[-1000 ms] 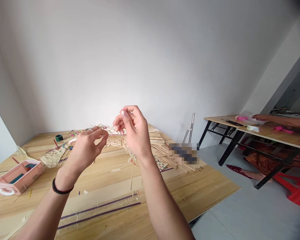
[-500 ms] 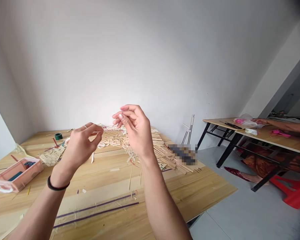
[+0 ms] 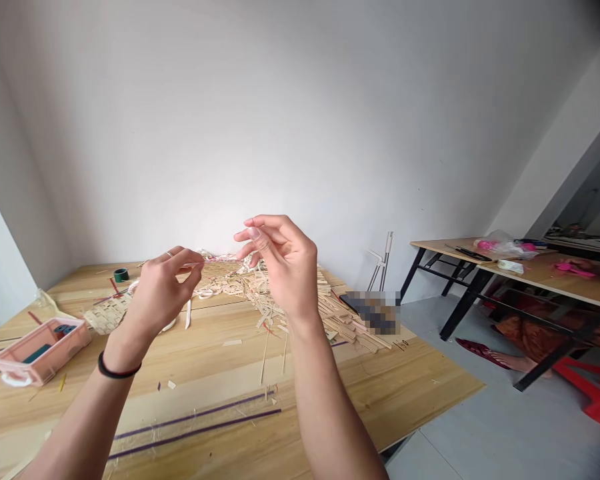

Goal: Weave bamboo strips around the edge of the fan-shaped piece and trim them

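My left hand (image 3: 165, 290), with a ring and a black band at the wrist, is raised over the table. Its thumb and forefinger are pinched together, and whatever lies between them is too small to name. Higher and to the right is my right hand (image 3: 285, 267), palm side showing. Its thumb and forefinger close on something very thin, a faint line I cannot make out; the other fingers are loosely bent. The two hands are apart. Behind and below them a pile of pale flat strips (image 3: 245, 283) covers the back of the wooden table (image 3: 220, 373).
At left stand a pink basket (image 3: 45, 360) with blue items, a woven piece (image 3: 105, 313) and a green tape roll (image 3: 121, 275). Purple strips (image 3: 205, 427) lie along the front. A crutch-like metal stand (image 3: 383, 260) leans by the wall. A person sits at another table (image 3: 525, 283).
My right hand has drawn a little to the right, widening the gap from my left hand. The other person's hand has left the plastic bag. The view has shifted slightly.
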Available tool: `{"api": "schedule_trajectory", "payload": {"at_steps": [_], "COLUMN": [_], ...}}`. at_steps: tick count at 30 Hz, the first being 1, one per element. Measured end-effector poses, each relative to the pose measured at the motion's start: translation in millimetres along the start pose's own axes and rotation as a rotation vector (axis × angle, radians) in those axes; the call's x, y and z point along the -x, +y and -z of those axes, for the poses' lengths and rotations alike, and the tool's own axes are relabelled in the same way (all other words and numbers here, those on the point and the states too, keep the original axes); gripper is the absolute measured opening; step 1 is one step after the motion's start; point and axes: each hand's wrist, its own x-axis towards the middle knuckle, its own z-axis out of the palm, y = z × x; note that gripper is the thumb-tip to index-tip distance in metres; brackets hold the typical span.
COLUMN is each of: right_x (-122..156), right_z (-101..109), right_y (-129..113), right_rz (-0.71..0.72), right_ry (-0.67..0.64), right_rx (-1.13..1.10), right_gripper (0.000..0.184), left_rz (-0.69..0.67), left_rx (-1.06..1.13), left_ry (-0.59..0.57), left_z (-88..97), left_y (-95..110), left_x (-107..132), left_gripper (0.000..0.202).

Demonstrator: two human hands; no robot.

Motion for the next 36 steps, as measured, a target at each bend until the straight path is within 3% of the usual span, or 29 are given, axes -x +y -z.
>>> {"api": "schedule_trajectory", "payload": {"at_steps": [7, 16, 23, 28, 36], "right_x": [-0.4, 0.6, 3.6, 4.1, 4.0], "right_z": [-0.5, -1.8, 0.0, 0.1, -0.7], "right_y": [-2.3, 3.2, -3.4, -5.9, -5.1], "right_rz": [0.027, -0.032, -0.096, -0.075, -0.059], "right_ry": [0.032, -0.101, -0.19, -0.198, -0.184], "right_rx": [-0.027, -0.06, -0.014, 0.121, 0.12], "right_gripper": [0.015, 0.013, 0.017, 0.017, 0.015], "left_rz": [0.116, 0.192, 0.204, 0.193, 0.13], "left_rx": [0.048, 0.092, 0.12, 0.126, 0.116], "left_ry": [-0.016, 0.019, 0.047, 0.06, 0.042], "left_z": [-1.1, 1.4, 3.7, 4.2, 2.1], "left_y": [-0.2, -2.3, 1.1, 4.4, 4.2], "left_x": [-0.5, -0.7, 0.3, -0.8, -2.3], "left_gripper": [0.022, 0.022, 0.022, 0.02, 0.019]}}
